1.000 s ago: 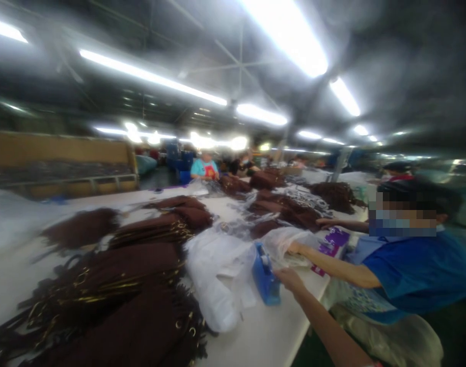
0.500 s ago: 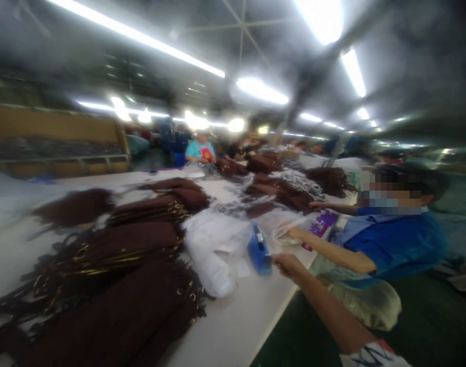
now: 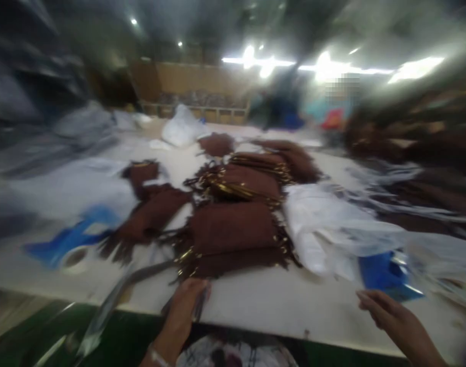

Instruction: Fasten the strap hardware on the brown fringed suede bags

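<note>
Along the near edge of the tabletop (image 3: 251, 308), left hand (image 3: 186, 302) sits just in front of the nearest brown stack (image 3: 233, 229). Its fingers are curled in, with a narrow dark shape (image 3: 198, 307) right beside them. Too blurred to say what that is or whether it's gripped. Right hand (image 3: 395, 317) is well off to the other side, just on the near side of a blue tape dispenser (image 3: 381, 272). Fingers narrow, tips close together. Can't tell if anything thin is pinched there; contact with the dispenser isn't clear either.

Nearest stack lies flat, long side roughly parallel to the table edge, gold-coloured bits (image 3: 186, 256) and dark fringe-like ends at both short sides. More brown stacks (image 3: 251, 179) right behind it, a loose brown bundle (image 3: 152, 214) to its left, white plastic (image 3: 312, 229) to its right. Second blue dispenser (image 3: 59, 244) and a pale tape roll (image 3: 75, 259) further left.

Handling, my read: brown pieces look like soft cloth, limp, each one light, the whole pile with some weight. Not fragile, not very slippery, but layers could slide and the ends could snag. Take the pile from both long sides, fingers under the bottom layer, thumbs on top; avoid pulling by the ends. Dispenser looks like stiff plastic, probably easy to shift: brace it by the body, fingers clear of the cutting end.
</note>
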A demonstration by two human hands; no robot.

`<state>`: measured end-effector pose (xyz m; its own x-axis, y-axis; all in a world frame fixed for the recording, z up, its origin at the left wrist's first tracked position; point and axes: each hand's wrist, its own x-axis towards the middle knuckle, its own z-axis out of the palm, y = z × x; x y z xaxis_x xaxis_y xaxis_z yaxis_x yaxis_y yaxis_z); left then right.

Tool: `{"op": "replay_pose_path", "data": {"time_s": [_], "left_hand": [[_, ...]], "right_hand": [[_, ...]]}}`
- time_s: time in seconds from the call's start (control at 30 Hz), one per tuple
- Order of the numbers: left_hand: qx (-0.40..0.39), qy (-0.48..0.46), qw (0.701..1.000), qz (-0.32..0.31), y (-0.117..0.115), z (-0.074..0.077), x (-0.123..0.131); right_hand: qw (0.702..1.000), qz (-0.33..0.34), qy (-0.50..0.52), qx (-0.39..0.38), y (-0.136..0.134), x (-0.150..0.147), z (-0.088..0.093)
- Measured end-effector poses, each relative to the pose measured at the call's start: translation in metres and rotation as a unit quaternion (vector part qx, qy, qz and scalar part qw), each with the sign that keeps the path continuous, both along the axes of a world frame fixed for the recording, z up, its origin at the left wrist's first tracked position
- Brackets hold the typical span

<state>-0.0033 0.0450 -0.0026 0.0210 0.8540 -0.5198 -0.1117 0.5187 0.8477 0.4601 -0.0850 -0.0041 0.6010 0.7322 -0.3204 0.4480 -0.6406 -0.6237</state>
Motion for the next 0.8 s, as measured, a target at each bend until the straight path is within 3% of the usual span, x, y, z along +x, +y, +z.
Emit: {"op": "replay_pose_path", "data": {"time_s": [0.07, 0.13, 0.23, 0.33, 0.53, 0.8], "left_hand": [[-0.020, -0.009, 0.999, 0.025, 0.008, -0.023, -0.007], [-0.031, -0.043, 0.998, 0.044, 0.011, -0.036, -0.010], [-0.041, -0.086, 0.994, 0.051, 0.009, -0.040, -0.009], [-0.045, -0.100, 0.993, 0.040, 0.007, -0.039, -0.010], [-0.042, -0.112, 0.992, 0.040, 0.008, -0.044, -0.014], [-0.047, -0.108, 0.991, 0.059, 0.007, -0.046, -0.012]], "right_hand": [[0.990, 0.117, 0.069, 0.045, 0.032, -0.053, -0.001], [0.959, 0.218, 0.166, 0.069, 0.062, -0.124, 0.005], [0.897, 0.337, 0.274, 0.080, 0.104, -0.225, 0.014], [0.869, 0.392, 0.287, 0.096, 0.136, -0.285, 0.009], [0.867, 0.417, 0.256, 0.094, 0.153, -0.314, -0.004], [0.877, 0.416, 0.222, 0.098, 0.150, -0.322, 0.003]]}}
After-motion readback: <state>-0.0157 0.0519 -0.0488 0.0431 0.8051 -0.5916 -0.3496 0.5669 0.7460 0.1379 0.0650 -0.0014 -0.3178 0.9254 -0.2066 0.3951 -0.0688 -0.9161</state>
